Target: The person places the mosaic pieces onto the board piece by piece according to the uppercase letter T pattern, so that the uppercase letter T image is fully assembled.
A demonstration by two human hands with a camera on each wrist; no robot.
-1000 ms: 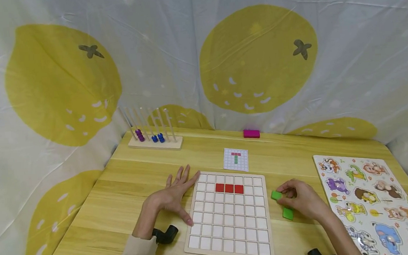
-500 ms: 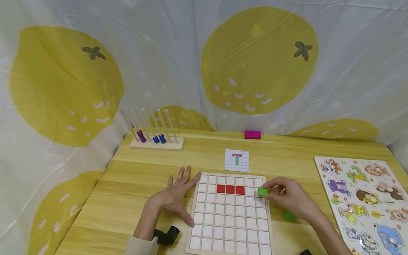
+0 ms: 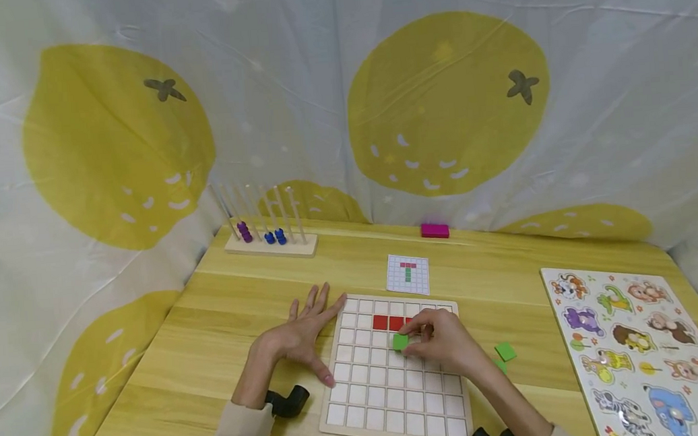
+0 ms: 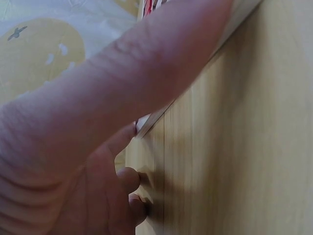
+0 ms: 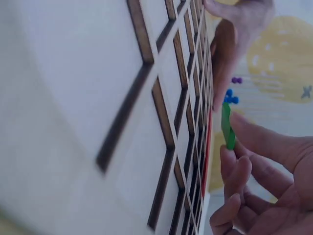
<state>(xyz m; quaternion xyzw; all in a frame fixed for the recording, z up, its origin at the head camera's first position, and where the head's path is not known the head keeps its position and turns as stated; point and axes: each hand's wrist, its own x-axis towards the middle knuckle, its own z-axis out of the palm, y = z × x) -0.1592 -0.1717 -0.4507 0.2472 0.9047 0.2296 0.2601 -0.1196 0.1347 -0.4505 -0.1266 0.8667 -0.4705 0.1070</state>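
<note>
Peg rack with beads [image 3: 271, 247], magenta block [image 3: 435, 231], animal puzzle board [image 3: 660, 357], lemon-print cloth [image 3: 293, 114]

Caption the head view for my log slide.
Right hand pinches a green tile over the grid board near the red tiles while the left hand touches the board's left edge.

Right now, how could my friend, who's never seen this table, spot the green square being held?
On the wooden table, find the big white grid board. Over it, the right hand pinches a green square near the red squares. The other green squares lie on the table beside the board; only this one is held.
</note>
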